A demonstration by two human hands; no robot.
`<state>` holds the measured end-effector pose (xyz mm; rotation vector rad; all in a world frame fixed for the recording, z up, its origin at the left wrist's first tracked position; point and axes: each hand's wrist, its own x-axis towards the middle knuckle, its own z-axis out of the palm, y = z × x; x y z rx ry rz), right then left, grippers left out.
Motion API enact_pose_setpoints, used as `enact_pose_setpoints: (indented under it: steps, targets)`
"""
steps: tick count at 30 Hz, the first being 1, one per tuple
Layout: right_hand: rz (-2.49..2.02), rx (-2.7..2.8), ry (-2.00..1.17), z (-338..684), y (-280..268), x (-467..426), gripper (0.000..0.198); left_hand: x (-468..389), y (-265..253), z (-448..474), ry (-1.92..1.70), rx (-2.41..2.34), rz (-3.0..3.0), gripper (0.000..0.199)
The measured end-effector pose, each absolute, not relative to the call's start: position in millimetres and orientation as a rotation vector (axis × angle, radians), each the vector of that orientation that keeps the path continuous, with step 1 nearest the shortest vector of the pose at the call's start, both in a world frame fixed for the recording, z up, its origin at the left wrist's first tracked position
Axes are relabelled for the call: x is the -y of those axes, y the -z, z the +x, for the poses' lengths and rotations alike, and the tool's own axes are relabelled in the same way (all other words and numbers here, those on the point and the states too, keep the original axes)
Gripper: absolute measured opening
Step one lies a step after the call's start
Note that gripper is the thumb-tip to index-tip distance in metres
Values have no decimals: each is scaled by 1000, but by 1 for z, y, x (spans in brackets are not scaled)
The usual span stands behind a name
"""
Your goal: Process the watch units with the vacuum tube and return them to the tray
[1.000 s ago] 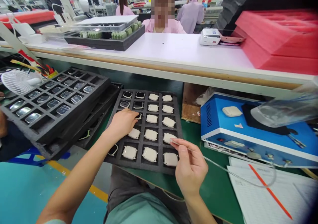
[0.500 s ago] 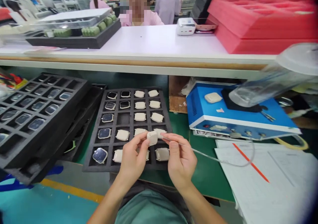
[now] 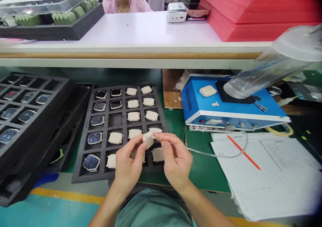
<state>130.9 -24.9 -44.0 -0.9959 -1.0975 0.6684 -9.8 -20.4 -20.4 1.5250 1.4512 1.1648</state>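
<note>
My left hand [image 3: 129, 160] holds a cream smartwatch case [image 3: 148, 140] tilted; my right hand [image 3: 177, 164], a clear tube [image 3: 213, 155] (curved).

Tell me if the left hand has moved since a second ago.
Yes. Against the foam tray, the left hand has moved right and toward the tray's near edge; it now pinches a pale watch case above the tray's right half.

No readable text — print on the paper sheets [image 3: 271, 183] too small and blurred.
</note>
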Motion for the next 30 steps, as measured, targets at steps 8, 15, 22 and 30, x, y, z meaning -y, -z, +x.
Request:
enact_pose_setpoints:
  steps: [8,15,22,30]
  targets:
    - [-990,1116,-672,131,45,25,21,21,21,-9,-1175,-1443,1552,24]
    - [-1012,1117,-651,132,41,24,19,20,20,-9,-1163,-1456,1543,26]
    - [-1015,1107,-649,131,41,23,19,20,21,-10,-1174,-1447,1566,25]
    - [-992,1101,-663,132,40,23,20,21,21,-11,-1179,-1452,1599,24]
